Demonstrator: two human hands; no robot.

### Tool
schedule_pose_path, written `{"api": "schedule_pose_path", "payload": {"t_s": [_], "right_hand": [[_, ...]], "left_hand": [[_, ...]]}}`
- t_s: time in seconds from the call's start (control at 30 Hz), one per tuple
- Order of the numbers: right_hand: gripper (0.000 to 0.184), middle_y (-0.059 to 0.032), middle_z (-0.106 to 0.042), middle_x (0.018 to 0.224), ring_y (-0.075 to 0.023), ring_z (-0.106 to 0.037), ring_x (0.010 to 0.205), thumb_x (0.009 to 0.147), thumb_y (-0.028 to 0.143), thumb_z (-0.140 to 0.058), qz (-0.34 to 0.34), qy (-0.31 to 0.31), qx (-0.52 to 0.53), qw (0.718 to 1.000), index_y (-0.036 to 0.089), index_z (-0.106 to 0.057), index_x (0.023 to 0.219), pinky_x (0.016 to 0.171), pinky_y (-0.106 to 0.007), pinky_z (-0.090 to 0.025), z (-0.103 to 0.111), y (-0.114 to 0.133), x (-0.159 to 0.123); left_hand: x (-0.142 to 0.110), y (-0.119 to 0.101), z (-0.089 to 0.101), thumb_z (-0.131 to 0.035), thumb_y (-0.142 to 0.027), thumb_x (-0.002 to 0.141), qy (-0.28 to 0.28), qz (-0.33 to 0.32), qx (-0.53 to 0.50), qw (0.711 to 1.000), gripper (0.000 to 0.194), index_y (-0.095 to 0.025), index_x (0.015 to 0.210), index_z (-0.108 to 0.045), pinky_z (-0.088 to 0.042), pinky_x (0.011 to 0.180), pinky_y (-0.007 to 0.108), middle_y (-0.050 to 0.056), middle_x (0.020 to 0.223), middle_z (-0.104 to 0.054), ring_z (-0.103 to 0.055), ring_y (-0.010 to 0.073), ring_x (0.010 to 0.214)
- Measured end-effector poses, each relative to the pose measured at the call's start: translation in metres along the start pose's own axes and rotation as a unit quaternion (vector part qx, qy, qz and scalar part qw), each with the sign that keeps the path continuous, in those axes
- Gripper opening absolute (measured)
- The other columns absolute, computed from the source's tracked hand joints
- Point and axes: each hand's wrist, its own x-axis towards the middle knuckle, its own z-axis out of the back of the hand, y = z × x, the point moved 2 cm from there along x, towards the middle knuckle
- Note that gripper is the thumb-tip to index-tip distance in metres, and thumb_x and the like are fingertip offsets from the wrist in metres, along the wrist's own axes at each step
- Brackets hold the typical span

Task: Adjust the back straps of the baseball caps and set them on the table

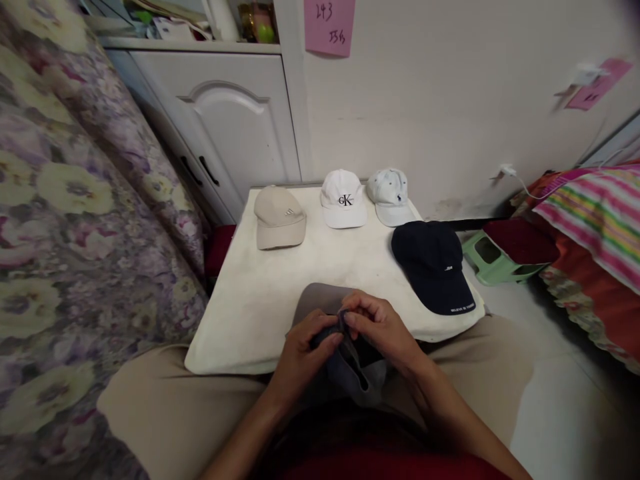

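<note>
A grey baseball cap [357, 380] is held in both hands at the near edge of the cloth-covered table [240, 313]. Its brim points away from me, and its back opening faces my lap. My left hand [310, 343] pinches the cap's edge between thumb and fingers. Close beside it, my right hand [377, 323] pinches the same fabric, fingertips nearly meeting the left ones. Farther back on the table sit a beige cap [280, 217], a white cap with CK lettering [344, 200] and a pale blue cap [390, 197]. A navy cap [435, 263] lies to the right.
A white cabinet [225, 120] and a wall with a pink note [329, 27] stand behind the table. Floral curtain [75, 233] hangs at left. On the right are a green stool [493, 260] and a bed with a striped cover [600, 207].
</note>
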Motion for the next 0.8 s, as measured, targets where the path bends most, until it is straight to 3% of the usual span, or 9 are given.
{"api": "schedule_pose_path", "payload": {"t_s": [0.3,0.63,0.8], "right_hand": [[0.013,0.006,-0.06,0.06,-0.0081,-0.057,0.05,0.083,0.028,-0.072,0.012,-0.048,0.091,0.995,0.02,-0.064,0.089,0.053,-0.019,-0.043,-0.003,-0.015,-0.003],[0.02,0.003,-0.057,0.068,-0.0095,-0.053,0.058,0.081,0.034,-0.071,0.006,-0.042,0.081,0.996,0.018,-0.06,0.075,0.058,-0.023,-0.048,-0.011,-0.007,-0.002],[0.021,0.005,-0.056,0.06,-0.0098,-0.053,0.052,0.078,0.035,-0.073,-0.002,-0.07,0.03,0.997,0.019,-0.059,0.077,0.054,-0.024,-0.048,-0.01,-0.007,-0.002]], "left_hand": [[0.0,0.0,-0.001,-0.065,-0.027,0.087,-0.032,-0.007,-0.018,0.999,0.011,-0.022,0.095,-0.071,-0.041,0.069,0.027,-0.001,0.079,-0.058,-0.056,0.016,0.075],[-0.002,0.0,-0.004,-0.063,-0.026,0.088,-0.062,-0.009,0.003,0.998,0.012,-0.025,0.098,-0.07,-0.041,0.07,0.027,-0.001,0.082,-0.06,-0.056,0.016,0.077],[-0.002,0.0,-0.003,-0.063,-0.028,0.087,-0.061,-0.018,0.038,0.997,0.013,-0.023,0.098,-0.07,-0.042,0.067,0.027,-0.001,0.08,-0.058,-0.056,0.0165,0.075]]}}
